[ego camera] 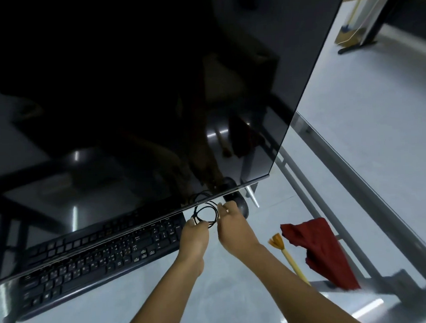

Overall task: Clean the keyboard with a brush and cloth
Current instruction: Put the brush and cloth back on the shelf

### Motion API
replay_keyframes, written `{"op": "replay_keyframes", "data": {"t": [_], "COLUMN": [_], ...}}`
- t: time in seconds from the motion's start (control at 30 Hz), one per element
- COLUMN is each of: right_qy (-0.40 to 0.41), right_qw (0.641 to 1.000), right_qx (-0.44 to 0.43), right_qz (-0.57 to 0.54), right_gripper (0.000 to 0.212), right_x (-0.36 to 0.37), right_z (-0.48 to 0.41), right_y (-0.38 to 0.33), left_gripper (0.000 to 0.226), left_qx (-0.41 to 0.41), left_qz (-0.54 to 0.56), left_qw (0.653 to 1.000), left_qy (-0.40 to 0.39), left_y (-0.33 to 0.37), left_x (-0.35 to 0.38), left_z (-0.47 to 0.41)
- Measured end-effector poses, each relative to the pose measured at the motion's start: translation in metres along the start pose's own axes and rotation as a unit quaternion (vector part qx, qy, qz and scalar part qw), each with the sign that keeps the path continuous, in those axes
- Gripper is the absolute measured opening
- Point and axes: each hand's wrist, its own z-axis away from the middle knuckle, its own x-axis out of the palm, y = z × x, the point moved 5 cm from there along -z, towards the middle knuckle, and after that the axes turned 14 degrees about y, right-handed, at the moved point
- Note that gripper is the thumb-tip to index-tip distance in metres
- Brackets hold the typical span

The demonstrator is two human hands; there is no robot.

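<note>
— Left hand [193, 236], what's it doing?
— Pinching the near side of a coiled black cable [207, 204]. The right hand [232, 225] pinches the coil's right side, fingers curled.
— Where is that?
— Just past the right end of the keyboard [94, 259], under the monitor [130, 91] edge. A dark mouse [242, 205] sits just beyond the right hand.
— Brush and cloth?
— The brush [288, 255] lies on the glass table [213, 303], right of the right forearm, bristles pointing far. The red cloth [318, 249] is crumpled just right of it.
</note>
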Motion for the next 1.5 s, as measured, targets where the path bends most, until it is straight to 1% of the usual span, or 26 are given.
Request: {"op": "replay_keyframes", "data": {"t": [0.13,0.2,0.27,0.33,0.4,0.43,0.5,0.53,0.6,0.67,0.73,0.8,0.87,0.93,1.0,1.07,1.1,1.17,1.27,1.33,1.4,1.5], "right_qy": [0.061,0.090,0.107,0.102,0.095,0.090,0.072,0.057,0.026,0.014,0.020,0.016,0.021,0.042,0.069,0.101,0.121,0.157,0.211,0.252,0.299,0.351], "right_qw": [0.996,0.990,0.986,0.982,0.973,0.966,0.952,0.944,0.929,0.926,0.925,0.931,0.937,0.939,0.943,0.951,0.951,0.951,0.947,0.940,0.930,0.912], "right_qx": [0.036,0.063,0.099,0.153,0.212,0.241,0.290,0.315,0.356,0.371,0.378,0.365,0.350,0.338,0.316,0.289,0.281,0.265,0.244,0.225,0.204,0.187], "right_qz": [-0.061,-0.083,-0.079,-0.047,-0.003,0.017,0.060,0.080,0.096,0.070,0.035,0.025,-0.001,-0.054,-0.075,-0.053,-0.041,-0.023,0.006,0.033,0.070,0.098], "right_gripper": [0.033,0.031,0.033,0.032,0.030,0.028,0.028,0.032,0.043,0.046,0.037,0.025,0.020,0.014,0.011,0.013,0.015,0.020,0.022,0.024,0.026,0.030], "right_x": [-0.050,-0.078,-0.102,-0.119,-0.131,-0.135,-0.140,-0.140,-0.136,-0.128,-0.120,-0.114,-0.113,-0.120,-0.137,-0.163,-0.180,-0.220,-0.295,-0.353,-0.412,-0.493], "right_z": [0.010,0.018,0.025,0.033,0.044,0.051,0.065,0.073,0.086,0.093,0.094,0.092,0.087,0.084,0.079,0.073,0.068,0.057,0.035,0.018,-0.002,-0.038], "right_y": [0.020,0.042,0.070,0.105,0.141,0.157,0.183,0.191,0.203,0.208,0.211,0.211,0.210,0.207,0.207,0.210,0.211,0.215,0.218,0.216,0.211,0.192], "left_gripper": [0.049,0.043,0.025,0.010,0.011,0.016,0.031,0.035,0.037,0.035,0.029,0.026,0.023,0.021,0.021,0.021,0.020,0.019,0.021,0.021,0.019,0.013], "left_qx": [0.034,0.046,0.071,0.099,0.119,0.133,0.179,0.203,0.232,0.249,0.291,0.317,0.322,0.307,0.267,0.200,0.180,0.184,0.235,0.284,0.333,0.374], "left_qz": [0.020,0.015,-0.026,-0.111,-0.211,-0.266,-0.370,-0.410,-0.449,-0.462,-0.478,-0.483,-0.482,-0.461,-0.418,-0.346,-0.311,-0.258,-0.220,-0.207,-0.213,-0.181], "left_qw": [0.999,0.999,0.997,0.986,0.960,0.942,0.898,0.876,0.850,0.839,0.821,0.810,0.810,0.828,0.862,0.907,0.922,0.936,0.928,0.911,0.890,0.878], "left_qy": [0.019,0.007,-0.024,-0.078,-0.137,-0.154,-0.158,-0.152,-0.147,-0.141,-0.116,-0.100,-0.090,-0.091,-0.105,-0.131,-0.142,-0.156,-0.187,-0.217,-0.227,-0.238], "left_y": [-0.001,-0.003,-0.005,-0.009,-0.017,-0.021,-0.028,-0.030,-0.034,-0.035,-0.030,-0.027,-0.024,-0.021,-0.016,-0.007,0.001,0.027,0.081,0.124,0.171,0.246], "left_x": [-0.002,0.004,0.019,0.042,0.070,0.083,0.106,0.116,0.133,0.144,0.154,0.162,0.166,0.167,0.167,0.169,0.173,0.183,0.200,0.210,0.218,0.221], "left_z": [0.012,0.021,0.032,0.044,0.060,0.067,0.076,0.081,0.086,0.089,0.090,0.091,0.094,0.094,0.093,0.097,0.101,0.119,0.161,0.194,0.227,0.275]}}
